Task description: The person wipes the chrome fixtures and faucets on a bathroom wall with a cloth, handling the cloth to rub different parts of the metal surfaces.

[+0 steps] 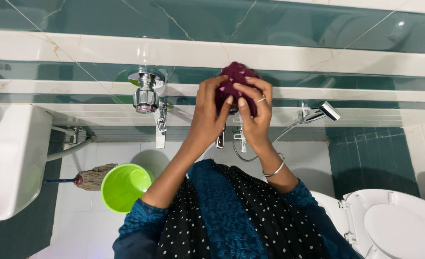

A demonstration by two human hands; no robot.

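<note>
- My left hand (207, 112) and my right hand (255, 112) are both raised at the centre of the frame, closed around a bunched dark maroon cloth (236, 79).
- The left hand's fingers curl over the cloth's left side; the right hand's fingers (243, 93) press across its front, a ring on one of them.
- The cloth sits between the two hands and slightly above them, wadded into a rough ball with no clear long axis; both hands are on it, neither one nearer.
- Just behind the cloth runs a white marble ledge (78, 52) on a wall of dark green tiles (126, 19).
- To the left of my hands is a chrome wall tap (147, 96); to the right, a chrome hand sprayer on its hose (320, 112).
- Lower left stands a round lime-green plastic bucket (123, 187), with a mop head (95, 176) beside it and a white basin (15, 163) at the frame edge.
- At lower right is a white toilet with closed lid (395, 225), on a pale tiled floor (78, 225).
</note>
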